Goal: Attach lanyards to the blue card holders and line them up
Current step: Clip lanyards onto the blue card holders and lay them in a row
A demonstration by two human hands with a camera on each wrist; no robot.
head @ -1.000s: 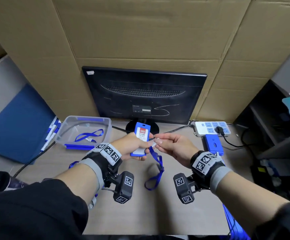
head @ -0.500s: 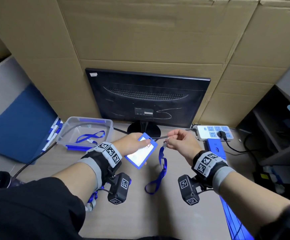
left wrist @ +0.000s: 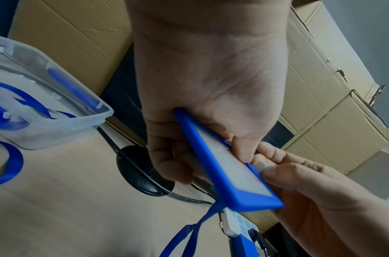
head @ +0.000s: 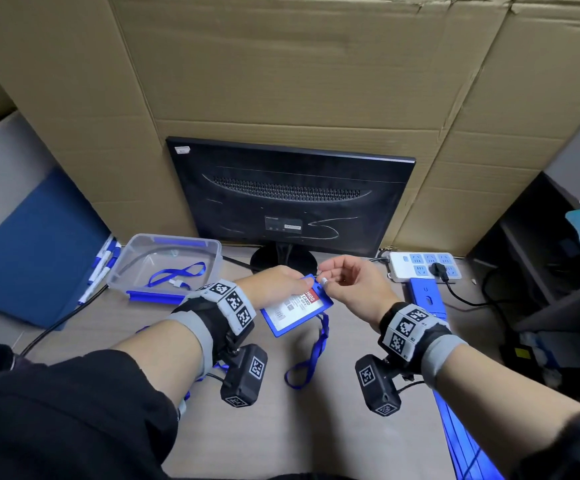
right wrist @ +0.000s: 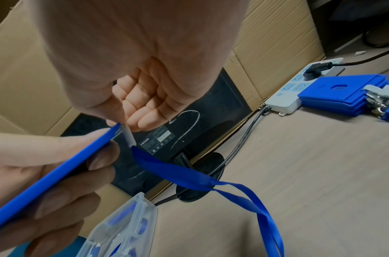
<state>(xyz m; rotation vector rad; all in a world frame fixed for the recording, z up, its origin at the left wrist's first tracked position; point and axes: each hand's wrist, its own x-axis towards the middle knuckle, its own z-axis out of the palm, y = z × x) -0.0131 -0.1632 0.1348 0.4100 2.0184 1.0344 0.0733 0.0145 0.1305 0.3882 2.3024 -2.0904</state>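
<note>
In the head view the left hand (head: 276,284) covers the upper left corner of the blue card holder (head: 295,311), and the small print on its card is too blurred to read. The lanyard (right wrist: 211,184) runs off the right wrist view's lower edge. The clear box (left wrist: 46,111) is cut by the left wrist view's left edge.

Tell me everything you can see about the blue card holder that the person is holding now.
The blue card holder is a flat rectangular frame, plastic by its look, around a white card with a red band and printed text. It is off the desk, tilted. The left hand grips it, thumb on the card face and fingers behind. At its top end the right hand pinches the white end piece of a blue lanyard, whose loop hangs toward the desk. Whether it is already attached cannot be told.
</note>
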